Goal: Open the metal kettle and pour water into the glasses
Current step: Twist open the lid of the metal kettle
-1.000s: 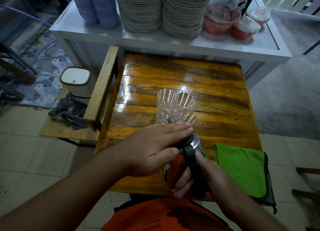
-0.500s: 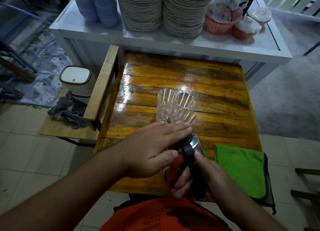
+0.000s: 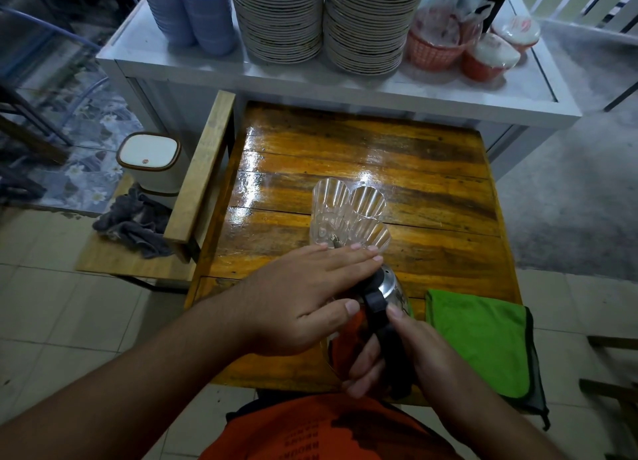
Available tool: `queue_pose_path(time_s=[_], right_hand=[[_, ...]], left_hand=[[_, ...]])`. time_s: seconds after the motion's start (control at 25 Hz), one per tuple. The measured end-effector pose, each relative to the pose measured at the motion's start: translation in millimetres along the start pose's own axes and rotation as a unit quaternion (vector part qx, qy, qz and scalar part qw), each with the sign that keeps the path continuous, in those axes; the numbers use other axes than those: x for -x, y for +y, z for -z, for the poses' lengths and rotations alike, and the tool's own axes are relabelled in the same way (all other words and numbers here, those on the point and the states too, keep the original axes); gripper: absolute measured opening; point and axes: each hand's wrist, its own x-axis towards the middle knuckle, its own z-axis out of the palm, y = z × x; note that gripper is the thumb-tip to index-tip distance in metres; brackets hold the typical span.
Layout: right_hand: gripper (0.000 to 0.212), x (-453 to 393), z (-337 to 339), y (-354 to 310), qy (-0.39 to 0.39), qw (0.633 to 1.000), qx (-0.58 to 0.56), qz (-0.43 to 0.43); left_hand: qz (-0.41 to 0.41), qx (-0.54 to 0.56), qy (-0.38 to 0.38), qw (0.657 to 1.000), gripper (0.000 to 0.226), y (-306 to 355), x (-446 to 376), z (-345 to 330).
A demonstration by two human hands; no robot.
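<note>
- Kettle (image 3: 393, 292), metal, stands lower centre of the frame on the wooden table (image 3: 431, 169), near its front edge, largely hidden by both hands.
- Left hand (image 3: 303, 304) lies flat over the lid, fingers (image 3: 348, 257) stretched out, thumb beside the black handle (image 3: 379, 318); a flat palm may slip off without lifting the lid.
- Glasses (image 3: 348, 214), a tight cluster just above the fingertips, could be knocked over by a forward jerk.
- Right hand (image 3: 411, 352) is wrapped around the handle; a loose hold would let the kettle tip toward the green cloth (image 3: 483, 342).
</note>
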Motion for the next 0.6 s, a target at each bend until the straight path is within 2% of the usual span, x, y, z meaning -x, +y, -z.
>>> queue_pose_path(time_s=[0.6], right_hand=[[0.077,-3,5,16,0.020,0.999,0.015,0.031]], left_hand=[[-0.005,0.006,0.010,1.000,0.064,7,0,-7]])
